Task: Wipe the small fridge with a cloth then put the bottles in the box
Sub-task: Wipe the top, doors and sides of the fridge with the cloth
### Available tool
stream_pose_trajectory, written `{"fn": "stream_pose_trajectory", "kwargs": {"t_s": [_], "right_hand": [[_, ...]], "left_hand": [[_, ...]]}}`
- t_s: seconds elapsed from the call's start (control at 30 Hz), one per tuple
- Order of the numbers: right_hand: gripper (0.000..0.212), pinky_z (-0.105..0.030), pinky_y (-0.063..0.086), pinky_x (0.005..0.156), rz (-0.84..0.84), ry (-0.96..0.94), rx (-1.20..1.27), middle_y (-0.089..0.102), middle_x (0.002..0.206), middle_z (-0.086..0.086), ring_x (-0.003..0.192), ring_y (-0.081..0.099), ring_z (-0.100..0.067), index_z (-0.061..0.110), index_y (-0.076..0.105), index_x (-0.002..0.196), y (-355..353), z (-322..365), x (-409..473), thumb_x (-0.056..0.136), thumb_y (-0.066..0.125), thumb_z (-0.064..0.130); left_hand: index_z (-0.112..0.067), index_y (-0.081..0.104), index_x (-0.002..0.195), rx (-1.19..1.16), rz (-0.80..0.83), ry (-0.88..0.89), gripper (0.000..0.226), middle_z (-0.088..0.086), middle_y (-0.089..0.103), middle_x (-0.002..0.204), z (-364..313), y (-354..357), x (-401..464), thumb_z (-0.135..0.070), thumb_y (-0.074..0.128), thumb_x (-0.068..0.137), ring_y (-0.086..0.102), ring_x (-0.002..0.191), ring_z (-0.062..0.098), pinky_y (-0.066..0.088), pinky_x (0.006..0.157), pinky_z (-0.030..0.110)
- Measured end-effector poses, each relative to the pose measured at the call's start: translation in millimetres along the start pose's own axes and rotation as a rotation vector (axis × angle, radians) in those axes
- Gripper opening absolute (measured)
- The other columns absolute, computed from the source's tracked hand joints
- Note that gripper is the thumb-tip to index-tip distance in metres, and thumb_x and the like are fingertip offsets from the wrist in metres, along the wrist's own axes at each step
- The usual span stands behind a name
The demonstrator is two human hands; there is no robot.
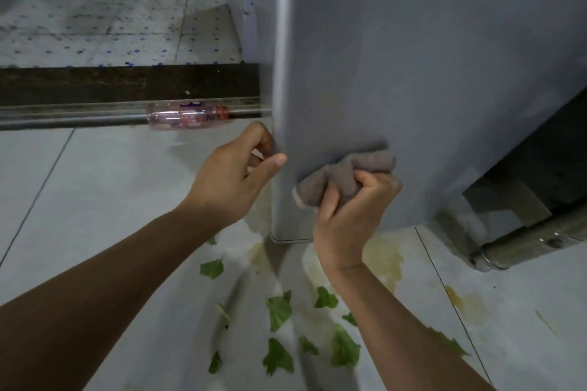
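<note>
The small grey fridge [428, 73] fills the upper right of the head view, standing on the floor. My right hand [352, 216] is shut on a bunched grey-brown cloth [346, 176], which presses against the fridge's lower side panel. My left hand [235, 174] grips the fridge's rounded front corner edge, fingers curled behind it and thumb on the panel. A clear plastic bottle [187, 120] with a red and purple label lies on its side on the floor left of the fridge, against a metal door track. No box is in view.
Several green leaf pieces [279, 311] lie scattered on the pale floor tiles below the fridge, with yellowish stains [384, 260] near its base. A dark threshold and metal track [79, 114] cross the left. A metal pipe fitting [524, 247] lies at the right.
</note>
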State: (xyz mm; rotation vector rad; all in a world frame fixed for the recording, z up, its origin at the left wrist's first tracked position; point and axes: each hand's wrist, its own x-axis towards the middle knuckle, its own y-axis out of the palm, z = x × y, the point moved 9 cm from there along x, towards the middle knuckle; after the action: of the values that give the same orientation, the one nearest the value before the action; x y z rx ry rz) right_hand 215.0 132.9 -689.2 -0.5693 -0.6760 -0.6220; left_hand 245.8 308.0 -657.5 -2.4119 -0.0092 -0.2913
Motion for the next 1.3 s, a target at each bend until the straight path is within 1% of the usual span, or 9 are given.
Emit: {"fn": "stream_pose_trajectory", "kwargs": {"t_s": [0.13, 0.27, 0.4, 0.53, 0.67, 0.8, 0.97, 1.1, 1.3], "right_hand": [[0.018, -0.05, 0.048, 0.067, 0.233, 0.017, -0.165, 0.051, 0.086, -0.027, 0.081, 0.051, -0.039, -0.01, 0.054, 0.081, 24, -22, -52, 0.077, 0.07, -0.002], [0.023, -0.038, 0.041, 0.076, 0.06, 0.001, -0.014, 0.043, 0.093, -0.009, 0.084, 0.041, -0.024, 0.011, 0.042, 0.088, 8, 7, -24, 0.083, 0.064, 0.01], [0.019, -0.029, 0.036, 0.081, -0.137, -0.073, 0.097, 0.034, 0.101, 0.002, 0.09, 0.041, -0.02, 0.013, 0.042, 0.092, -5, 33, 16, 0.082, 0.058, 0.015], [0.021, -0.041, 0.041, 0.071, 0.038, -0.158, -0.048, 0.045, 0.092, -0.011, 0.083, 0.038, -0.025, 0.011, 0.043, 0.088, 14, 25, -4, 0.078, 0.061, 0.013], [0.038, -0.04, 0.041, 0.061, 0.229, -0.258, -0.258, 0.051, 0.075, -0.018, 0.075, 0.037, -0.025, 0.01, 0.04, 0.08, 30, 17, -40, 0.074, 0.077, 0.01], [0.029, -0.035, 0.029, 0.072, 0.137, -0.118, -0.159, 0.053, 0.079, -0.017, 0.081, 0.041, -0.025, 0.002, 0.053, 0.072, 19, 39, -15, 0.077, 0.068, 0.026], [0.038, -0.03, 0.026, 0.078, -0.094, -0.093, -0.078, 0.049, 0.088, -0.011, 0.087, 0.045, -0.021, 0.012, 0.047, 0.085, 9, 78, 25, 0.072, 0.076, 0.033], [0.05, -0.036, 0.033, 0.077, -0.075, -0.136, -0.124, 0.047, 0.087, -0.021, 0.088, 0.039, -0.025, 0.016, 0.037, 0.086, 25, 70, 5, 0.062, 0.08, 0.024], [0.047, -0.041, 0.033, 0.068, 0.072, -0.204, -0.339, 0.048, 0.083, -0.017, 0.081, 0.038, -0.028, 0.013, 0.035, 0.079, 57, 26, -54, 0.06, 0.078, 0.02]], "left_hand": [[-0.023, 0.044, 0.088, -0.011, 0.009, 0.03, 0.016, -0.005, 0.064, 0.094, -1, -2, 0, -0.037, 0.051, 0.091, 0.064, 0.084, 0.016, 0.053, 0.075, 0.042], [-0.016, 0.05, 0.088, -0.089, 0.089, 0.022, 0.016, -0.002, 0.063, 0.093, -2, -3, 3, -0.032, 0.054, 0.092, 0.064, 0.085, 0.019, 0.053, 0.08, 0.044], [-0.011, 0.059, 0.085, -0.199, 0.123, 0.002, 0.02, -0.003, 0.064, 0.082, 4, -9, 7, -0.021, 0.047, 0.097, 0.061, 0.079, 0.003, 0.045, 0.07, 0.018], [-0.01, 0.066, 0.092, -0.318, 0.123, -0.079, 0.026, -0.006, 0.066, 0.085, 13, -9, 4, -0.017, 0.042, 0.098, 0.059, 0.074, -0.012, 0.04, 0.065, 0.0], [-0.022, 0.066, 0.09, -0.236, 0.081, -0.094, 0.02, -0.012, 0.066, 0.088, 23, -12, -6, -0.021, 0.047, 0.096, 0.06, 0.086, -0.004, 0.045, 0.079, 0.011], [-0.025, 0.066, 0.091, -0.239, 0.027, -0.113, 0.016, -0.008, 0.067, 0.09, 33, -25, -14, -0.02, 0.051, 0.094, 0.062, 0.092, 0.011, 0.049, 0.088, 0.029], [-0.028, 0.062, 0.087, -0.21, -0.029, -0.096, 0.018, -0.007, 0.065, 0.086, 38, -43, -17, -0.018, 0.05, 0.094, 0.061, 0.088, 0.015, 0.049, 0.08, 0.03], [-0.024, 0.063, 0.093, -0.212, -0.053, -0.136, 0.014, -0.004, 0.067, 0.093, 49, -41, -19, -0.019, 0.05, 0.094, 0.062, 0.091, 0.015, 0.051, 0.086, 0.036], [-0.021, 0.062, 0.1, -0.173, -0.028, -0.12, 0.013, -0.007, 0.066, 0.095, 54, -23, -20, -0.02, 0.05, 0.095, 0.061, 0.093, 0.009, 0.049, 0.083, 0.022]]}}
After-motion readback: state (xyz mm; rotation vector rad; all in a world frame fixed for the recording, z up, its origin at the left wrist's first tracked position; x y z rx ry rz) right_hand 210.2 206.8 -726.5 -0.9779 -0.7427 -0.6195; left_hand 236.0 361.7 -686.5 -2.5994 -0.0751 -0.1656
